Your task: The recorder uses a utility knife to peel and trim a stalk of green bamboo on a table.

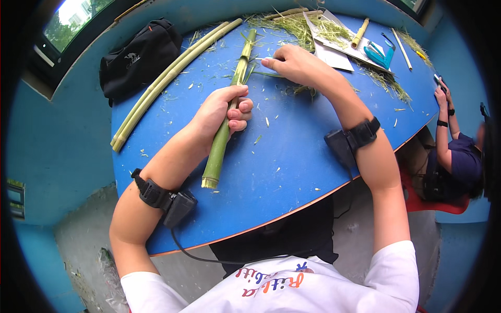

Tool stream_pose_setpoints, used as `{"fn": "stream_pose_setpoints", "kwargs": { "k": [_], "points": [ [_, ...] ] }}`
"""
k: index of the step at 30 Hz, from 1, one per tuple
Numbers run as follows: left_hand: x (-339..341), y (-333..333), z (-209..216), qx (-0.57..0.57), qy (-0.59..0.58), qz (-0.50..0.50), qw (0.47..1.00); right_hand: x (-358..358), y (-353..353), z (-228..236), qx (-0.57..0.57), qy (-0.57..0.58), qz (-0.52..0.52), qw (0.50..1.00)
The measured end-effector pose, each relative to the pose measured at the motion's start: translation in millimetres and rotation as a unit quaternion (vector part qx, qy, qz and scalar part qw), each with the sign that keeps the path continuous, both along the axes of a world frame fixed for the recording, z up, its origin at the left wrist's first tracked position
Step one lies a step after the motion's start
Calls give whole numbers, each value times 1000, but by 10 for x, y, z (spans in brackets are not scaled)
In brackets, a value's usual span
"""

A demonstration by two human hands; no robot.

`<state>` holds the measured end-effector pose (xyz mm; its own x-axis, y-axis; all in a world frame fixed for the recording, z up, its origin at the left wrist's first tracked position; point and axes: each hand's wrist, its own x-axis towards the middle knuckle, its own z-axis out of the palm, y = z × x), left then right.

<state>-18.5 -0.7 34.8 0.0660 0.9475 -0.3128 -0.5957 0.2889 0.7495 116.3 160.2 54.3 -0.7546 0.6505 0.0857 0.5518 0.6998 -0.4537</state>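
My left hand (224,110) is wrapped round the middle of a green bamboo stalk (216,155) that slants across the blue table. The stalk's cut lower end points toward me. Above my fist its skin is shaved and split, and thin green slivers (250,73) stick out from it. My right hand (298,63) is closed in a pinch just right of the shaved part. A small pale tip shows by the thumb; what the fingers hold is mostly hidden.
Two long pale poles (172,77) lie left of the stalk, beside a black bag (140,58). Shavings (297,30), white sheets (334,56), a short bamboo piece (360,33), a teal tool (380,55) and a thin stick (402,49) lie at the far right. Another person (459,156) sits at right.
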Motion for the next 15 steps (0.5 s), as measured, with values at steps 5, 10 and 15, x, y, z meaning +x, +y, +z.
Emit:
{"fn": "stream_pose_setpoints", "kwargs": {
  "k": [5,10,15],
  "points": [
    [-33,-25,-4,6,11,-6,1000,42,-155,121,11,-42,18,999],
    [-34,-46,15,10,60,-9,998,-104,7,-32,67,-21,-39,997],
    [-64,-39,4,15,94,-41,995,-73,108,-58,92,17,-82,992]
  ]
}}
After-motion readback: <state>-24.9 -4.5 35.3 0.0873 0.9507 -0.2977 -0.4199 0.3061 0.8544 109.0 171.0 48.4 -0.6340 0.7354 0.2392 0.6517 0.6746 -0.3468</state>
